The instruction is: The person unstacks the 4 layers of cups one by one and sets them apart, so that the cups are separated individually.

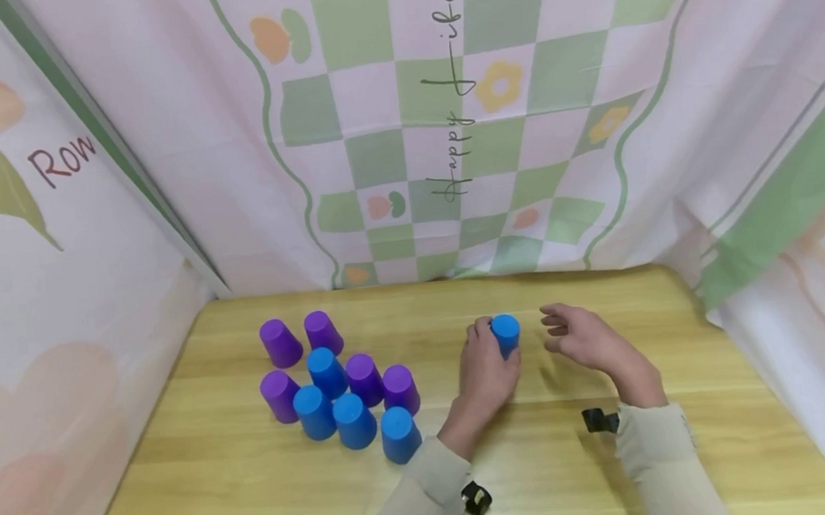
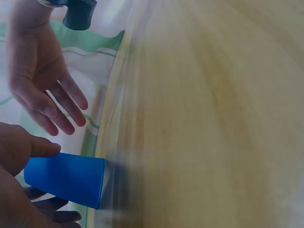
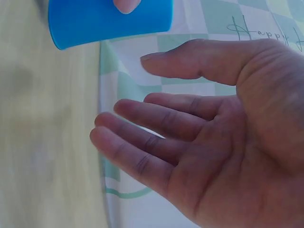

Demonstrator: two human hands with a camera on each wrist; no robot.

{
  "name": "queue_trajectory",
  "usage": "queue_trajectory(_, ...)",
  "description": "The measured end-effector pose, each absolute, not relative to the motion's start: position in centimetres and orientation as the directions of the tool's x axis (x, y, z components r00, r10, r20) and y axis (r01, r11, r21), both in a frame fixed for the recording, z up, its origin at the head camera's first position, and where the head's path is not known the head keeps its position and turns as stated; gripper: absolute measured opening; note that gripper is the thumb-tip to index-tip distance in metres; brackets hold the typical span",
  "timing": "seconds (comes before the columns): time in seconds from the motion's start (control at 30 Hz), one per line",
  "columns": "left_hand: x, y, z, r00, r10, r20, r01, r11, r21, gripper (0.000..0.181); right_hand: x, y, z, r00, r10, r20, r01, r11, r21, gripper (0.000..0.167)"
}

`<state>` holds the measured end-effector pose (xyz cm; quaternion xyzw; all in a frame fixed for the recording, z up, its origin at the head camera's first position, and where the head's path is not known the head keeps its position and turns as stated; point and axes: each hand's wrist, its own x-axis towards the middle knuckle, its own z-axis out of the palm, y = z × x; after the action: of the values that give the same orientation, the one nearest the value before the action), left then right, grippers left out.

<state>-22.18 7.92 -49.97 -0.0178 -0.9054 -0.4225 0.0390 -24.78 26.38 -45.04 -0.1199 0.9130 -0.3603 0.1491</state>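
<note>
My left hand [image 1: 487,368] grips a blue cup [image 1: 505,332] that is upside down, with the thumb on one side and fingers on the other. In the left wrist view the same blue cup [image 2: 66,179] shows its rim close to the tabletop; whether it touches is hard to tell. To the right of it, my right hand [image 1: 585,337] hovers over the table, fingers loosely extended and holding nothing. The right wrist view shows this right hand [image 3: 190,133] with its palm and spread thumb apart from the blue cup [image 3: 109,21].
On the left of the wooden table [image 1: 514,474], several upside-down cups stand in a cluster: purple cups [image 1: 280,343] mostly behind, blue cups [image 1: 400,435] mostly in front. A patterned curtain [image 1: 434,152] hangs along the back edge, and more cloth [image 1: 50,315] borders the sides.
</note>
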Motion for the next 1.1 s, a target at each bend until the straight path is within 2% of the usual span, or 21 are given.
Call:
queue_trajectory(0.23, -22.3, 7.5, -49.6, -0.997, 0.016, 0.080, 0.071, 0.639, 0.766, 0.053, -24.6, 26.5, -44.7, -0.933, -0.315, -0.172, -0.108, 0.704, -0.702, 0.065)
queue_trajectory(0.57, -21.9, 6.2, -48.1, -0.999, -0.015, 0.028, 0.015, 0.565, 0.825, 0.056, -24.4, 26.6, -44.7, -0.937, -0.312, -0.159, -0.108, 0.689, -0.717, 0.064)
queue_trajectory(0.8, -21.3, 4.1, -45.9, -0.993, -0.027, 0.117, 0.073, 0.639, 0.766, 0.060, -24.4, 26.5, -44.7, -0.935, -0.316, -0.158, -0.114, 0.693, -0.712, 0.064)
queue_trajectory(1.1, -21.1, 0.7, -43.7, -0.995, -0.026, 0.100, 0.045, 0.761, 0.647, 0.056, -24.2, 26.3, -44.7, -0.928, -0.341, -0.151, -0.137, 0.687, -0.713, 0.060)
